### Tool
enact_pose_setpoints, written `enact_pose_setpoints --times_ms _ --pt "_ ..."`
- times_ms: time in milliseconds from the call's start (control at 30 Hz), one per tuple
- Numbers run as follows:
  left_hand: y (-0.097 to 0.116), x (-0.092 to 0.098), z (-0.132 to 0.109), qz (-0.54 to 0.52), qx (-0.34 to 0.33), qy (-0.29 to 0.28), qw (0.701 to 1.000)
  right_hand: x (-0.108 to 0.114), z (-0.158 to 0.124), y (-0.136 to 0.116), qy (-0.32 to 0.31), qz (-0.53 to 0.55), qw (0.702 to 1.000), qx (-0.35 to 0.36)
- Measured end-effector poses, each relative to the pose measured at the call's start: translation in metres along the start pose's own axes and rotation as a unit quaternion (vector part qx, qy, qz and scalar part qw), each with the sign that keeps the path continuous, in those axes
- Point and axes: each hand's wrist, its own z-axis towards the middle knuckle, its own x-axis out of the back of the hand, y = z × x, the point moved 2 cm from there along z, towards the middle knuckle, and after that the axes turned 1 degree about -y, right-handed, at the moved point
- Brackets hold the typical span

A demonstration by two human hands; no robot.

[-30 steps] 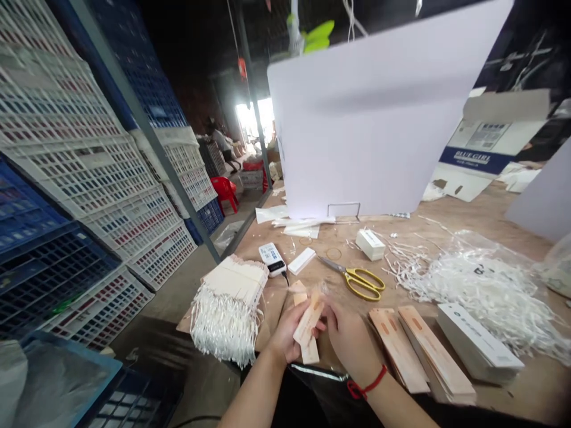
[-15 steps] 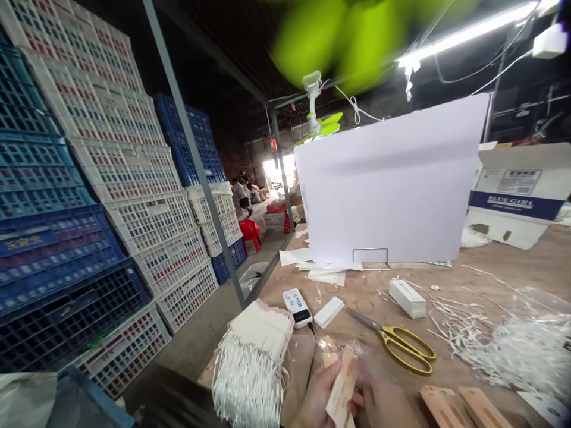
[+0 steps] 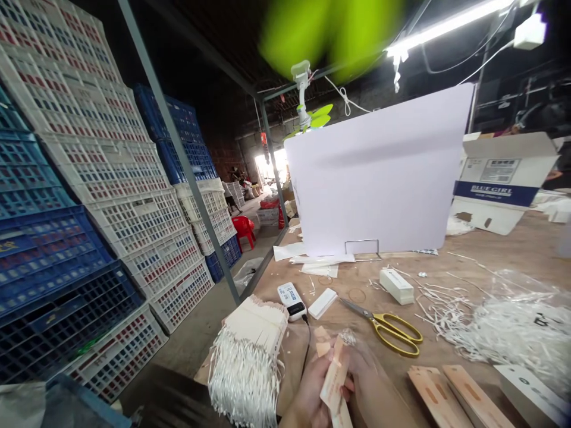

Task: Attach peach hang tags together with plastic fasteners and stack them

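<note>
Low in the middle, a narrow tan printed card strip (image 3: 335, 375) stands tilted between my hands, with another piece beneath its lower end. My left hand (image 3: 312, 383) is closed on its left side, thumb along the edge. From the right, my right hand (image 3: 362, 365) is closed round it too; its fingertips show beside the card and its upper part is blurred. Clear crinkled plastic (image 3: 347, 337) lies just beyond my fingers. Left of them is a thick stack of pale tags with white strings (image 3: 247, 351). Gold-handled scissors (image 3: 388, 330) lie to the right.
Bundles of tan cards (image 3: 439, 392) and a heap of white strings (image 3: 513, 333) lie at right. A white device (image 3: 291, 301), small white card stacks (image 3: 396, 285) and an upright white board (image 3: 370, 178) stand beyond. Crates (image 3: 147, 220) rise at left; blurred green fan blades (image 3: 330, 35) hang overhead.
The view has shifted slightly, so most things sit further left and the table things a little higher. Both hands stay on the tan card, with small finger movement.
</note>
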Motion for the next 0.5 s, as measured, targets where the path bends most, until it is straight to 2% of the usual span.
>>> enact_pose_setpoints --times_ms 133,167,233,300,500 --pt "0.005 -0.003 -0.01 0.0 0.009 -0.002 1.0 0.007 -0.011 0.009 -0.089 0.069 0.994 -0.004" --pt "0.007 -0.004 -0.011 0.007 0.006 -0.009 1.0 0.009 -0.013 0.011 -0.115 0.128 0.985 -0.019" --pt "0.01 -0.005 -0.011 0.027 0.018 -0.022 0.999 0.015 -0.012 0.016 -0.109 0.202 0.972 -0.056" --pt "0.011 -0.005 -0.008 0.016 0.042 -0.034 0.998 0.017 -0.009 0.02 -0.116 0.228 0.963 -0.089" --pt "0.012 -0.01 -0.009 0.049 0.032 -0.069 0.996 0.013 -0.001 0.023 -0.125 0.213 0.963 -0.11"
